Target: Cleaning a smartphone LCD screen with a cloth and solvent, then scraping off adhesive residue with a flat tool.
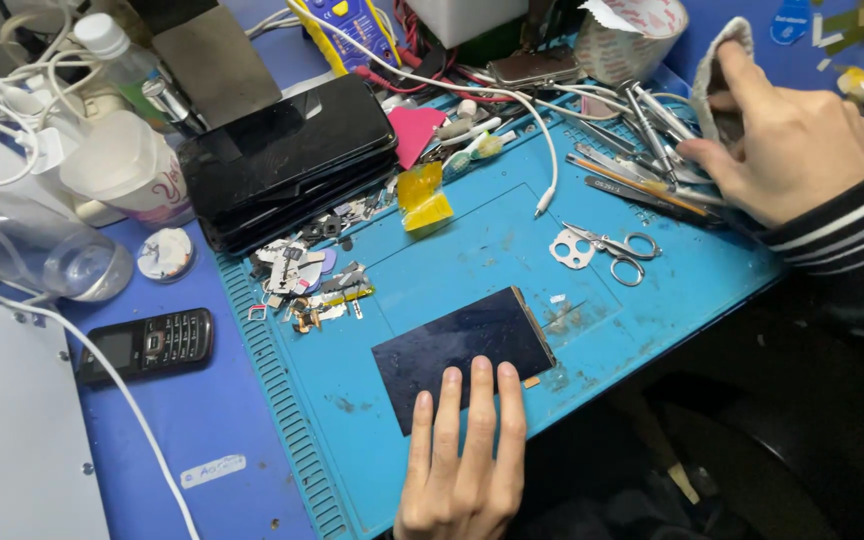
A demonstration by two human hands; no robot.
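Left hand [464,455] on diagonal dark screen panel [460,350]

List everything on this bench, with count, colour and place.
repair mat: one, blue, centre
screen panel: one, dark, near edge of mat
scissors: one, silver, right of centre
tweezers and tools: several, metal, right
stacked phones: several, black, upper left
keypad phone: one, black, left
small parts: many, mixed, left on mat
bottle: one, clear, far left
cloth: one, grey, in right hand
left hand: fingers on panel
right hand: holding cloth, over tools
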